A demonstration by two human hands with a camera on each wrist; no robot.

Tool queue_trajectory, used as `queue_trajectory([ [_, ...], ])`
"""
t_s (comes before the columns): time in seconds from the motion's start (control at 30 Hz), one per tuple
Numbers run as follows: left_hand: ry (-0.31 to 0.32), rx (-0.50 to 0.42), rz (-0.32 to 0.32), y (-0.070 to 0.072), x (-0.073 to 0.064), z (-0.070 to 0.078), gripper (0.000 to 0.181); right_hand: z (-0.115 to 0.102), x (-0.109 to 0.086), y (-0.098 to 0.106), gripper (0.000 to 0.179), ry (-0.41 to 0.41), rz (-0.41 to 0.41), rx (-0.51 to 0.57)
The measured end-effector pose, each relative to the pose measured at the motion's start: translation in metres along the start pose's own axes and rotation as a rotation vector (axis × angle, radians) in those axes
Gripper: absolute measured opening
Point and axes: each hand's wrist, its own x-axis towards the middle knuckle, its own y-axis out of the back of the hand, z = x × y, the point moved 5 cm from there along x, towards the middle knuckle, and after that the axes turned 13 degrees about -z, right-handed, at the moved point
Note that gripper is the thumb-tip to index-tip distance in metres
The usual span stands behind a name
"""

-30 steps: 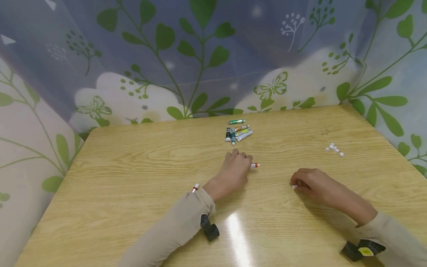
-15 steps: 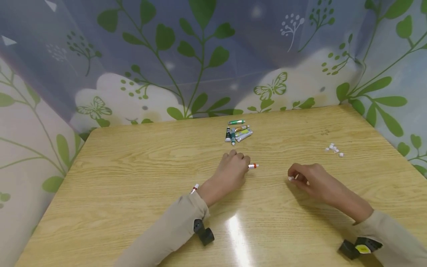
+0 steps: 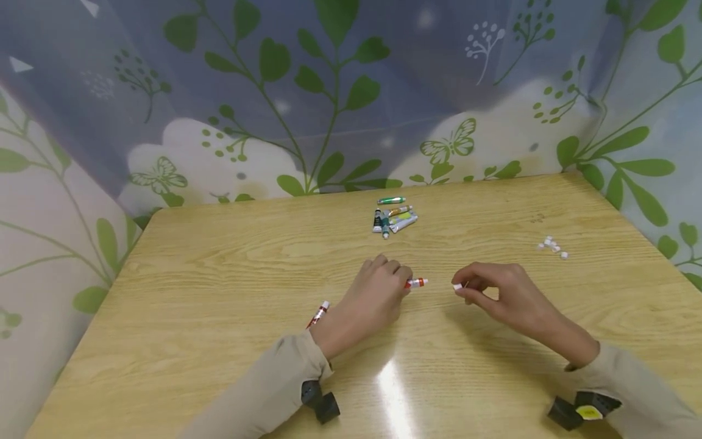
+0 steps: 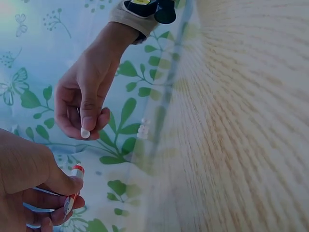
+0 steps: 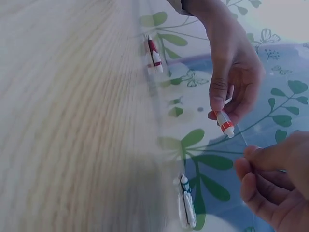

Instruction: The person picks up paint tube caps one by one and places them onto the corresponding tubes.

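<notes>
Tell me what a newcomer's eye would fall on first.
Probably the left hand holding a red-banded paint tube over the wood-grain table, and, facing it, the right hand pinching a small white cap. Next, the cluster of paint tubes toward the table's far edge, and behind it the leaf-patterned backdrop.

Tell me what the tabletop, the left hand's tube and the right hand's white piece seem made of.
Tabletop: wood or wood-look laminate, glossy; grain and a bright reflection show.
Tube: perhaps foil or plastic, shiny, by its silvery look.
White piece: probably plastic; evenly white, opaque.
</notes>
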Motion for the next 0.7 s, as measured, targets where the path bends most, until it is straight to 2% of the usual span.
queue_trajectory([
  [0.3,-0.019,-0.009,0.026,0.011,-0.015,0.005,0.013,-0.014,0.007,-0.005,0.031,0.000,0.070,0.081],
  [0.53,-0.022,-0.014,0.027,0.016,-0.025,0.009,0.013,-0.023,0.010,-0.012,0.027,-0.022,0.116,0.187],
  [0.7,-0.026,-0.013,0.028,0.021,-0.030,0.012,0.015,-0.028,0.011,-0.016,0.029,-0.009,0.128,0.257],
])
